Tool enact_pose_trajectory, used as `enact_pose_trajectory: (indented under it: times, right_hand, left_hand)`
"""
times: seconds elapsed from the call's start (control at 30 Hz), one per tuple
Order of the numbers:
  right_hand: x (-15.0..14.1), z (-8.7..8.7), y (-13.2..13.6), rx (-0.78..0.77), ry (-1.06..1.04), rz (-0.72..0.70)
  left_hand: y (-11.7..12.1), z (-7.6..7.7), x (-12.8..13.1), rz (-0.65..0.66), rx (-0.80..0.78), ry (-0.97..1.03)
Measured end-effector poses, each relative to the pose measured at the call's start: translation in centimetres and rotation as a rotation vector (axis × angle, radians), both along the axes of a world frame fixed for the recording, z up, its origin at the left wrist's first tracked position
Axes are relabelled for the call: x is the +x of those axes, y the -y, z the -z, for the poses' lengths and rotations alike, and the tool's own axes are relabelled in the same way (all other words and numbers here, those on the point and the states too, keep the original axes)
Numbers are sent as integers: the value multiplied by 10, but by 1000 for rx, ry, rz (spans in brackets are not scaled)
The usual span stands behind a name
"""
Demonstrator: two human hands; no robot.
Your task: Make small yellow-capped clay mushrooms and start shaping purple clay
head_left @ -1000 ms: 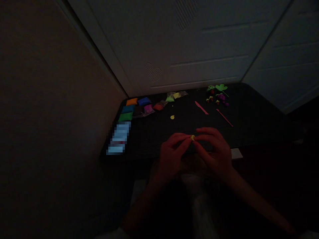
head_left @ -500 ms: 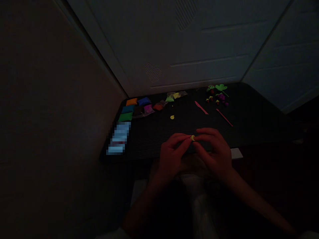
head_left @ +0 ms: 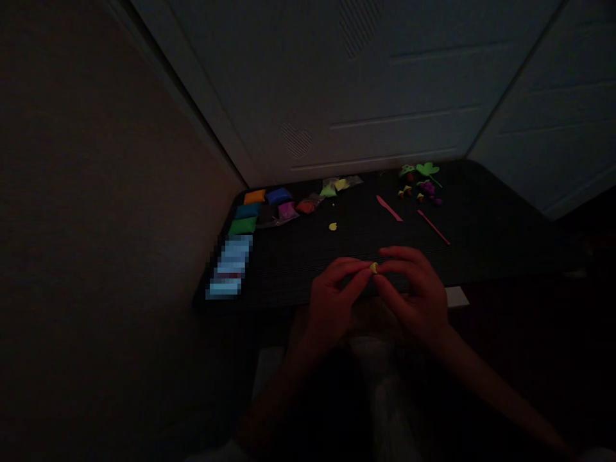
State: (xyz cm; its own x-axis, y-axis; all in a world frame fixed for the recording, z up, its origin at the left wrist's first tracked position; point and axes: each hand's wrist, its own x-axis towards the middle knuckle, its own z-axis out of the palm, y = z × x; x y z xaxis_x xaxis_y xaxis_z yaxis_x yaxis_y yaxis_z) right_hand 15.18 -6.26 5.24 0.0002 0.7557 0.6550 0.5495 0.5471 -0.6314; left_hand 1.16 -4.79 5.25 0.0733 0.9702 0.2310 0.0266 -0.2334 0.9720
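"Where do we have the small yellow piece [head_left: 374, 267]?"

"Between our hands, just above the near edge of the desk [head_left: 289, 260]. Our left hand [head_left: 332, 301] is nearly closed, thumb and fingertips pinching it from one side."

"And our right hand [head_left: 418, 292]?"

"Loosely curled — thumb and a fingertip close on the other side of the piece, with another finger raised clear of it."

"What do we see beyond them?"

"A yellow disc [head_left: 333, 226] lies near the middle, with a pink knife [head_left: 389, 208] and a thin pink stick [head_left: 434, 228] to its right. Past those we have a green leaf shape [head_left: 427, 169] and purple pieces [head_left: 427, 187], beside little yellow-topped figures [head_left: 420, 197]."

"On our left?"

"Packets, among them an orange packet [head_left: 255, 197], a blue packet [head_left: 278, 196] and a green packet [head_left: 242, 225]. Just nearer than the green one is a bright panel [head_left: 230, 266] — too pixelated for us to read."
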Motion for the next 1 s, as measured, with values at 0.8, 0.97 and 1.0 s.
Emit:
enact_pose_trajectory:
  times: [0.8,0.97,1.0]
  right_hand:
    - [-1,-2,1,-19,-39,7]
    - [-1,-3,1,-41,-55,-15]
    - [-1,-3,1,-43,-60,-17]
  left_hand:
    - [4,2,1,-52,66,-70]
    - [3,3,1,-27,75,-15]
    - [3,3,1,-29,88,-16]
